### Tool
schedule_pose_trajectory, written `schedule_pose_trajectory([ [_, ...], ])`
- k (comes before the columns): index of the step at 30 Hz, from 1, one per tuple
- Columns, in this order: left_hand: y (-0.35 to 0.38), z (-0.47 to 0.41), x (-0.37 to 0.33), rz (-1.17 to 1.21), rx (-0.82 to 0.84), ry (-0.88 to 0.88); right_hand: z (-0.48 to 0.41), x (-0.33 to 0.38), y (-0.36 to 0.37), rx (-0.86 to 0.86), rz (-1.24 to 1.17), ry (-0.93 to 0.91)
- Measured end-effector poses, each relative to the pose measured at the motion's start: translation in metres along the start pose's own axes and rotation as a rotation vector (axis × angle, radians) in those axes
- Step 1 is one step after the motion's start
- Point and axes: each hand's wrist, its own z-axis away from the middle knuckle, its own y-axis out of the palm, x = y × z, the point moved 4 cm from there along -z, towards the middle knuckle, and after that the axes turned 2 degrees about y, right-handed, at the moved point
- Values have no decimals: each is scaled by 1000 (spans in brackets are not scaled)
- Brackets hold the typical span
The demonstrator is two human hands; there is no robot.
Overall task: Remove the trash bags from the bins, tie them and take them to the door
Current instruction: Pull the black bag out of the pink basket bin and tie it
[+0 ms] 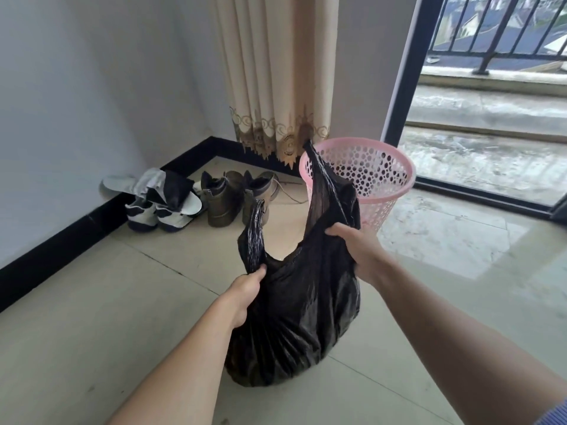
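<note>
- Sitting on the pale glossy tile floor [92, 317], a black trash bag [294, 326] of thin, crinkled plastic bulges round at its base, out of the bin and untied.
- Two long handle strips rise from its open mouth, one at 11 o'clock, one at 1 o'clock, both pleated and limp.
- The left hand [245, 294] is closed around the bag's edge at the foot of the left strip.
- The right hand [357, 250] is clenched on the rim under the right strip, fingers curled into the plastic.
- A pink plastic bin [383, 179], round and punched with holes, stands just behind the bag at 1 o'clock.
- Brown boots [224, 197] and white sneakers [156, 213] line the dark baseboard at 10 o'clock, below a cream curtain [276, 72].
</note>
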Motion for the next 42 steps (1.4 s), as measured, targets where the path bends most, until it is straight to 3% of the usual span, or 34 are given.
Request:
schedule_pose_trajectory([
  [4, 2, 3, 1, 94, 15, -20, -2, -7, 14, 32, -227, 150],
  [7, 2, 4, -5, 224, -43, 70, -3, -17, 15, 37, -276, 206],
  [10, 3, 5, -9, 319, -36, 89, 2, -19, 13, 184, -314, 204],
  [13, 4, 6, -6, 372, -5, 50, 9, -14, 17, 329, -54, 105],
  [15, 5, 8, -7, 405, 12, 45, -6, -20, 11, 84, 262, 30],
  [16, 5, 7, -9, 448, 19, 53, -10, -23, 6, -71, 286, 49],
  [18, 4, 7, -15, 600, 34, 71, -14, -34, 3, -187, 191, 191],
  [23, 9, 7, -23, 838, 58, 79, -8, -65, 6, -116, 50, 517],
  [28, 17, 21, -28, 805, 172, 120, -17, -54, -1, -145, -384, 458],
  [31, 21, 23, -28, 653, 196, 158, -20, -51, 3, -159, -616, 433],
  [36, 16, 19, -28, 522, 129, 165, -22, -62, -7, -217, -401, 443],
  [42, 42, 36, -44, 173, 87, 388, -22, -72, -9, -150, 228, 403],
])
